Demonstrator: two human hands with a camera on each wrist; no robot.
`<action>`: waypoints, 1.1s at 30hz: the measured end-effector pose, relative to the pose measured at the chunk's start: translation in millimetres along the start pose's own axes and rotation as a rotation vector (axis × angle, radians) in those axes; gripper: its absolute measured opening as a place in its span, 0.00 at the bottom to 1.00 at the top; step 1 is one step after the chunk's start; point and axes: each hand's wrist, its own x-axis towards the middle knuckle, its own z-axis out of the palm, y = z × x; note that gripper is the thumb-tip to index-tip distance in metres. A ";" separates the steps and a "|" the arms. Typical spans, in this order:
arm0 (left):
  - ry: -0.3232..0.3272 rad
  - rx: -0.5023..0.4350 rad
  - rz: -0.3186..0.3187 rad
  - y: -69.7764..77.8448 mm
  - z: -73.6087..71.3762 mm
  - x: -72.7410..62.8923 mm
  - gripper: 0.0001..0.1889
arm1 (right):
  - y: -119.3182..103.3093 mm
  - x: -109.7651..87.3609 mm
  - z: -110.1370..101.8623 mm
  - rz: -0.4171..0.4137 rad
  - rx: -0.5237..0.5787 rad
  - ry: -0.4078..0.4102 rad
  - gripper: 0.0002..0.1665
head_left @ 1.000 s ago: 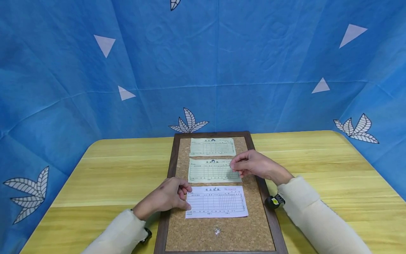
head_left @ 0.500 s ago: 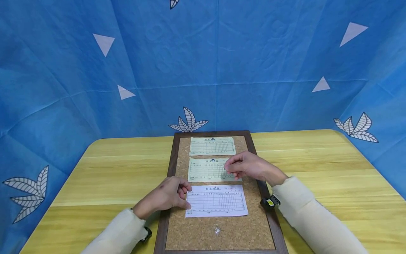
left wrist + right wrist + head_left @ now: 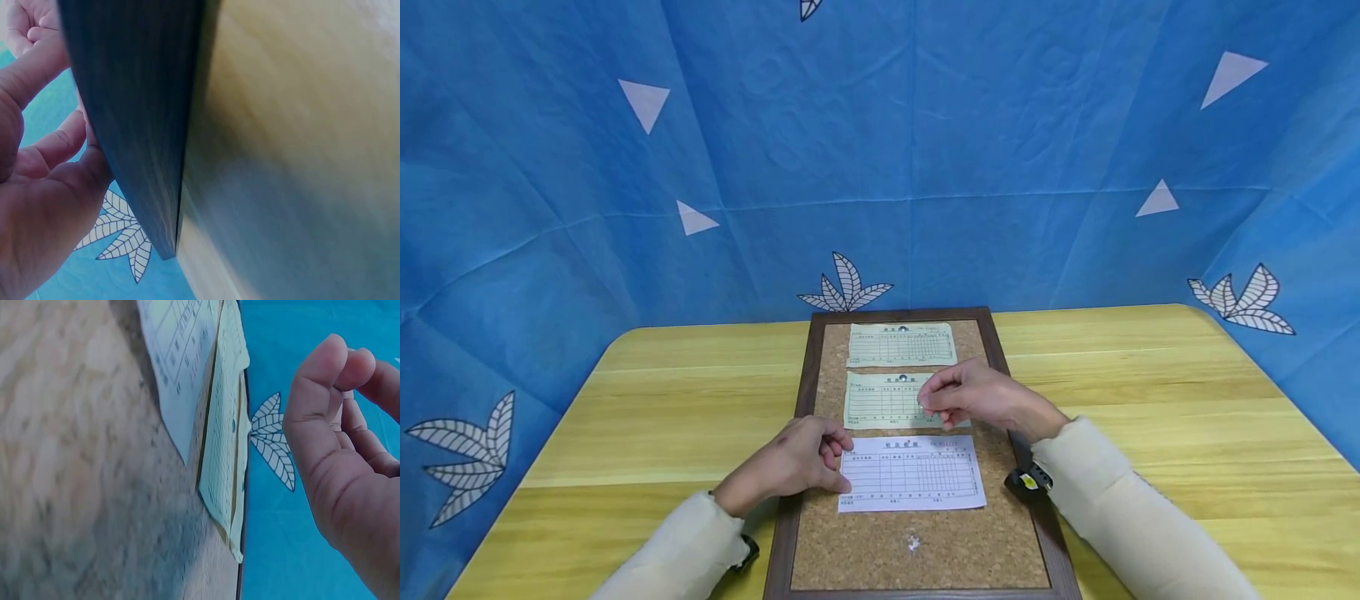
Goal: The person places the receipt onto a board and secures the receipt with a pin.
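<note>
In the head view, a white printed receipt slip [image 3: 913, 473] lies lowest of three on a framed corkboard [image 3: 857, 550]. My left hand [image 3: 793, 462] touches its left edge, index finger near the upper corner and thumb near the lower. Above it sits a pale green receipt slip [image 3: 880, 402] with a shiny round tack [image 3: 903, 378] at its top. My right hand [image 3: 973, 396] hovers over that slip's right side, thumb and index finger pinching a tiny pale tack-like thing, mostly hidden. In the right wrist view, the right hand's fingertips [image 3: 337, 353] meet.
Another green receipt slip [image 3: 901, 346] is tacked at the board's far end. A small shiny spot [image 3: 913, 544] shows on the cork below the white slip. The board's dark frame [image 3: 786, 508] rests on a yellow wooden table [image 3: 685, 392]; a blue curtain [image 3: 880, 150] stands behind.
My right hand has moved left across the middle green slip, from its right edge toward its middle, with fingers still pinched. The left hand and slips stay put.
</note>
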 end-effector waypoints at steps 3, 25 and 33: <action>0.000 -0.004 -0.001 -0.4 0.0 0.0 0.19 | -0.7 0.6 3.5 0.009 0.011 -0.005 0.13; -0.004 -0.013 0.025 0.4 -1.1 -1.4 0.19 | 0.7 4.2 19.6 0.061 0.004 -0.006 0.11; -0.001 -0.007 0.013 -0.5 -0.8 -0.3 0.19 | 2.1 5.7 21.2 0.063 0.002 -0.026 0.11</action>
